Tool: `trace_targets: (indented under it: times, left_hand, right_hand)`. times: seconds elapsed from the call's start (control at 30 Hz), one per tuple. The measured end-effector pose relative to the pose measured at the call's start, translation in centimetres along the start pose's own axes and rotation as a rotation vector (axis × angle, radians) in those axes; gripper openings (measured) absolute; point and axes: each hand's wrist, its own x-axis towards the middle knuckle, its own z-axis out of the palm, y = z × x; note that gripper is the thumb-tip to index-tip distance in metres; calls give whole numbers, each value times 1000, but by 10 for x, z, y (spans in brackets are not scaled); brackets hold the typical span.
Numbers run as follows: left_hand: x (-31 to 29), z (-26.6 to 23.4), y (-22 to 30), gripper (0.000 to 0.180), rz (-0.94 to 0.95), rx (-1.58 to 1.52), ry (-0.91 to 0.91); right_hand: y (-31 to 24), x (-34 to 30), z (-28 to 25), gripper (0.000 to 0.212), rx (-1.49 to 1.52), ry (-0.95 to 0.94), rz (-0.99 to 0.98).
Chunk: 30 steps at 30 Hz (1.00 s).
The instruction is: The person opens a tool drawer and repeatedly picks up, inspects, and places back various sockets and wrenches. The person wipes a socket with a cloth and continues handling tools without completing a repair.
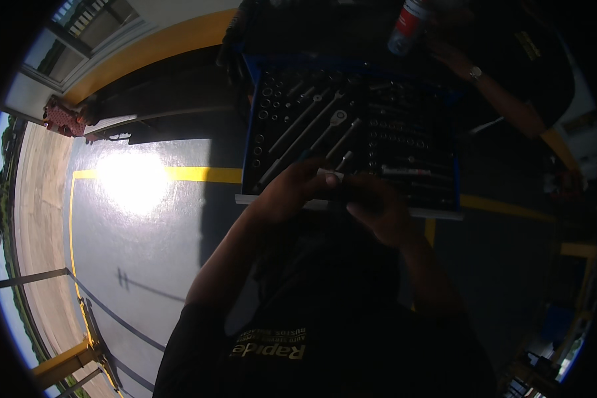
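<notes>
Both hands are up at the near edge of the open tool tray [249, 142], a blue-walled case with a dark insert full of chrome sockets and ratchet handles. The left hand [290, 189] is curled, fingertips pinched on a small silvery metal piece [330, 176], likely a socket or short extension. The right hand [378, 209] comes in to meet it, fingers bent around the same spot; in this shadow it's hard to say whether it grips the piece or only steadies it. Looks like the two hands are fitting or sorting a part just lifted from the set. Any next move needs a fine fingertip grip and a short, careful reach.

Room to work: the tray's pale front lip [272, 201] sits right under the knuckles, so there's little clearance there. To the left, open grey floor with a yellow painted line [202, 174]. At the far right, another person's hand [448, 56] holds a red-and-white spray can [408, 26] above the tray's back corner.
</notes>
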Motion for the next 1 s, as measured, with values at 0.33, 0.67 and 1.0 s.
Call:
trace_targets:
  times: [0.33,0.67,1.0]
  left_hand:
    - [-13,3,29,40,346,314,128]
    - [-35,18,47,29,204,341,249]
    - [-32,16,41,24,355,463,149]
  right_hand:
    - [-11,-11,-7,53,757,49,320]
    - [-11,-15,-4,58,740,27,303]
    - [14,-8,-4,57,742,35,450]
